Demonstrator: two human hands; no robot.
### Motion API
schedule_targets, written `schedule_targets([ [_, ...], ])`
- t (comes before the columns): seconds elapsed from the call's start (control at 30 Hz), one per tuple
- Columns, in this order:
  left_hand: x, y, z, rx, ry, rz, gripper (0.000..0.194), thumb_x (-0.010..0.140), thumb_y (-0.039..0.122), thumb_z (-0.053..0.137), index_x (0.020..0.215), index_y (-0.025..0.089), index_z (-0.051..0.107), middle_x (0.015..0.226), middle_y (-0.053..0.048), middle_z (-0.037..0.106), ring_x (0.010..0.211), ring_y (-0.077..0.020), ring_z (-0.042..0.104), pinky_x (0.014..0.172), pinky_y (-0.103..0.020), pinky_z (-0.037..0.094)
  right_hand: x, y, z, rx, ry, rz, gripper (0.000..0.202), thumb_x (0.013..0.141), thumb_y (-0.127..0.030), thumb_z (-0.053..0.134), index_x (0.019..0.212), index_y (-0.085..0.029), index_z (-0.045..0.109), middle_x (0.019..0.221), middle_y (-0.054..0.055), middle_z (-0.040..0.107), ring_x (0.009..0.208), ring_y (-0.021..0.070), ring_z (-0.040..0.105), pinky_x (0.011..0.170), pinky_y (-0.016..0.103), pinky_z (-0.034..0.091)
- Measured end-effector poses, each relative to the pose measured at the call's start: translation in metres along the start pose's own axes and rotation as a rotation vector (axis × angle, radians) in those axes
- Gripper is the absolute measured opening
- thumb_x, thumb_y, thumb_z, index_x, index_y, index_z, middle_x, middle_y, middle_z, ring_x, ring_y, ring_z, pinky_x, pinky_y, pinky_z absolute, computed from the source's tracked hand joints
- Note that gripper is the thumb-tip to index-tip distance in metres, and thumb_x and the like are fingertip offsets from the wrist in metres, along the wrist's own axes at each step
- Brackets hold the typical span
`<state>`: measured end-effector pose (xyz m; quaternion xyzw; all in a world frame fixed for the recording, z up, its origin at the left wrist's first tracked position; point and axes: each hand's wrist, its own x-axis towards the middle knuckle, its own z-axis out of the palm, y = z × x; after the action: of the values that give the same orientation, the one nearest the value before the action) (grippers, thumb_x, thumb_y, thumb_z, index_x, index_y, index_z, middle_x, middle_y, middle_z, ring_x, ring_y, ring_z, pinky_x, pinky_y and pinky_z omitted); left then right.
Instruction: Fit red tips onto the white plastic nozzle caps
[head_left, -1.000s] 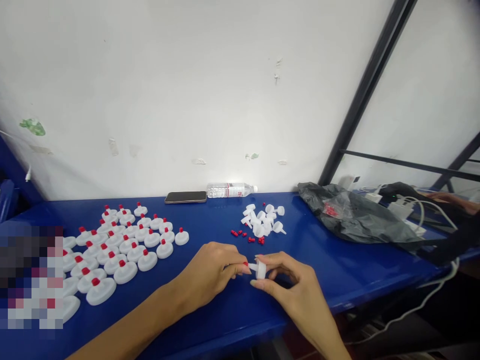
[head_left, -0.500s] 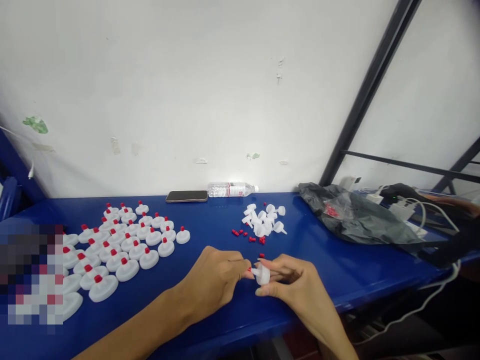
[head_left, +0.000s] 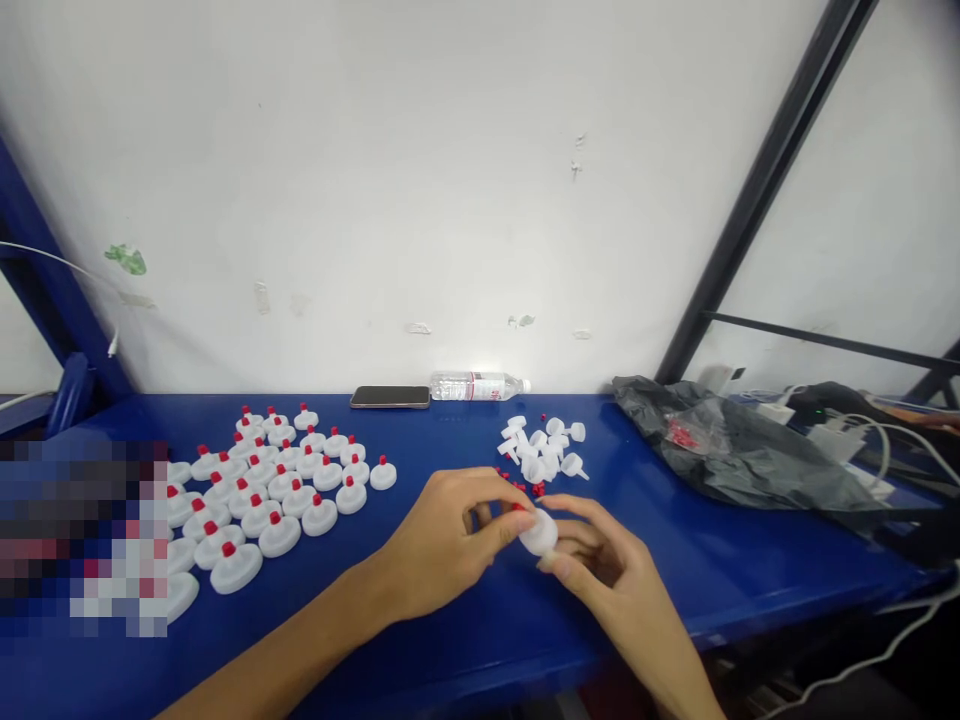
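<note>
Around one held white cap (head_left: pixel 538 533) lie over two dozen red-tipped caps (head_left: pixel 319 517) at nine o'clock, one phone (head_left: pixel 390 397) at ten, one bottle (head_left: pixel 480 387) at eleven, ten-plus loose caps (head_left: pixel 533 469) at twelve, one dark bag (head_left: pixel 750 460) at two.

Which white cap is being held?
The white cap between left hand and right hand, its red tip toward the left; others are on the blue table.
</note>
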<state>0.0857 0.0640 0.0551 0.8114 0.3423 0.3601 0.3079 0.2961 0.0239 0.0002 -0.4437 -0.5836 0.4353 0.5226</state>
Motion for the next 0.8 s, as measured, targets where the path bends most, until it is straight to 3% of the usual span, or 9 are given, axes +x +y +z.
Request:
schedule_targets([
  [0.13,0.003,-0.006,-0.017,0.499,0.070,-0.025,0.023,0.098,0.032,0.057,0.083,0.020,0.070,0.075,-0.001,0.070,0.068,-0.0167,0.062,0.064,-0.029,0.040,0.000,0.004,0.000,-0.134,0.084,-0.036,0.037,0.097,-0.053,0.065,0.121,-0.024,0.066,0.106,0.007,0.081,0.071,0.0161,0.069,0.071,0.027,0.055],
  [0.27,0.005,-0.016,-0.029,0.850,-0.012,-0.192,0.027,0.097,0.031,0.053,0.075,0.020,0.064,0.078,-0.005,0.072,0.067,-0.0209,0.064,0.058,-0.031,0.033,0.000,0.004,0.002,-0.182,0.078,-0.046,0.036,0.098,-0.054,0.062,0.115,-0.024,0.067,0.102,0.007,0.080,0.068,0.0162,0.068,0.071,0.028,0.055],
  [0.33,0.005,-0.020,-0.032,0.951,-0.040,-0.247,0.026,0.097,0.029,0.051,0.076,0.019,0.064,0.081,-0.008,0.073,0.072,-0.0239,0.068,0.059,-0.032,0.035,-0.001,0.003,0.002,-0.186,0.077,-0.041,0.036,0.098,-0.055,0.061,0.115,-0.023,0.067,0.102,0.007,0.079,0.068,0.0168,0.068,0.071,0.029,0.055],
  [0.6,0.003,-0.026,-0.045,1.128,-0.051,-0.420,0.028,0.093,0.011,0.042,0.090,0.012,0.070,0.093,-0.017,0.068,0.090,-0.0334,0.070,0.067,-0.037,0.048,-0.003,0.003,0.002,-0.203,0.177,-0.054,0.030,0.097,-0.053,0.064,0.107,-0.024,0.069,0.099,0.004,0.075,0.070,0.0173,0.064,0.070,0.029,0.053],
  [0.8,0.012,-0.021,-0.030,1.081,0.037,-0.267,0.029,0.100,0.020,0.040,0.101,0.015,0.068,0.104,-0.015,0.064,0.094,-0.0320,0.067,0.067,-0.039,0.053,-0.004,0.004,0.001,-0.224,0.269,-0.094,0.026,0.097,-0.051,0.064,0.104,-0.025,0.068,0.077,-0.001,0.064,0.070,0.0181,0.061,0.069,0.027,0.051],
])
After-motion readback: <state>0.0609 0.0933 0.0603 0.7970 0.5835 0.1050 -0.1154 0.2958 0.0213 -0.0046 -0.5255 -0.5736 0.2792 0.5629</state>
